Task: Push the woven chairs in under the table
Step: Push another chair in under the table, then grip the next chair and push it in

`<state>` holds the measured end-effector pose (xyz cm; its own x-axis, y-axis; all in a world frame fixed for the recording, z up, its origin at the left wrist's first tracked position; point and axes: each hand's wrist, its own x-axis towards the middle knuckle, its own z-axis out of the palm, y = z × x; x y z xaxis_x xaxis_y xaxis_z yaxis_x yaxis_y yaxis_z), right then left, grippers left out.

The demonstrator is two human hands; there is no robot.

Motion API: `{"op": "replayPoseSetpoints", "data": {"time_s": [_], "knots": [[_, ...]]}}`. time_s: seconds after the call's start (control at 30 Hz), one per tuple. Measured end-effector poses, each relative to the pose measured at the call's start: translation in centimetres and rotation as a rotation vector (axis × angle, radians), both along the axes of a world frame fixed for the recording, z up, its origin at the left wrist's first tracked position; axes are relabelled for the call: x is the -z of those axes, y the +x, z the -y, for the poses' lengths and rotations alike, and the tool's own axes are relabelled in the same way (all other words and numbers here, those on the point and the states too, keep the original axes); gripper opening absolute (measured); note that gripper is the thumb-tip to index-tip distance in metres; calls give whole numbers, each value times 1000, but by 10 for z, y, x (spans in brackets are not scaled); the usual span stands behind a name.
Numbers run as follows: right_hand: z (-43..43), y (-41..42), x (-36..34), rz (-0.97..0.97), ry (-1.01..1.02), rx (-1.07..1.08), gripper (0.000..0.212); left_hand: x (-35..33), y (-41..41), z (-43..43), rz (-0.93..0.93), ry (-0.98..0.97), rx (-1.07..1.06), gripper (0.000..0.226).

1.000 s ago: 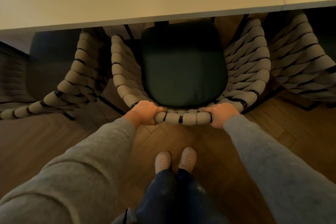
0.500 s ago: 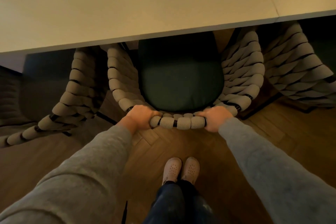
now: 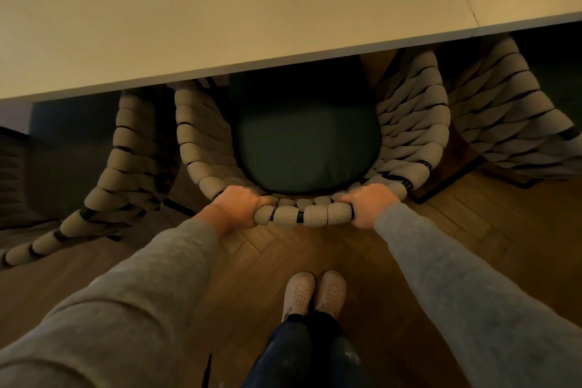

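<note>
A woven chair [image 3: 409,123] with thick beige rope sides and a dark green seat cushion [image 3: 305,142] stands in front of me, its front part hidden under the pale table [image 3: 220,25]. My left hand [image 3: 236,208] grips the rope-wrapped top rail of the backrest on the left. My right hand [image 3: 368,201] grips the same rail on the right. Both arms in grey sleeves stretch forward.
A second woven chair [image 3: 126,173] stands to the left, angled and partly out from the table. A third woven chair [image 3: 510,123] sits at the right under the table edge. My two feet in light shoes [image 3: 315,293] stand on the wooden herringbone floor [image 3: 472,230].
The chair has slid forward under the table with both hands on its rail. More of the cushion is now covered by the table edge, and my feet lie farther behind the chair.
</note>
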<state>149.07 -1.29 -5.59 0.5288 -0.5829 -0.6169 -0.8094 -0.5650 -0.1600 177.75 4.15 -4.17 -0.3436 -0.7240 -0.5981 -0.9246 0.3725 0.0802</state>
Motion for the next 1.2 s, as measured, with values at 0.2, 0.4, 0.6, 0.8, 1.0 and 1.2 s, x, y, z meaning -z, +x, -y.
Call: {"op": "replayPoseSetpoints", "data": {"time_s": [0.2, 0.4, 0.6, 0.8, 1.0, 1.2], "knots": [[-6, 1, 0, -3, 9, 61, 50, -2, -2, -2, 6, 28, 4, 46], [-8, 3, 1, -8, -3, 58, 51, 3, -3, -5, -23, 57, -48, 45], [1, -3, -16, 77, 121, 31, 84, -4, -11, 3, -13, 121, -59, 94], [19, -88, -36, 518, -3, 532, 82, -19, -118, 43, -328, -255, -184, 88], [67, -255, -43, 395, -217, 591, 82, -23, -272, 92, -474, -478, -147, 52], [98, -414, -49, 243, -266, 554, 84, -22, -426, 127, -374, -403, -118, 58]]}}
